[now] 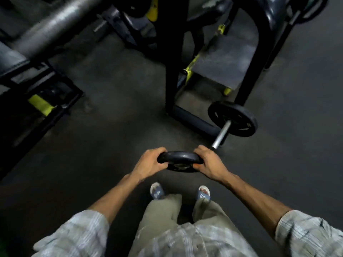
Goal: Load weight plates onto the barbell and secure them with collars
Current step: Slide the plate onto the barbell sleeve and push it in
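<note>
Small round black iron weight plate, rigid, dense, likely heavy for its size, held edge-up above the floor near the steel barbell sleeve, left hand and right hand fingers wrapped tight on opposite rims.

Dim gym; dark rubber floor; black-and-yellow machine frames behind.

Pale striped short-sleeved shirt, olive trousers, blue slide sandals.
</note>
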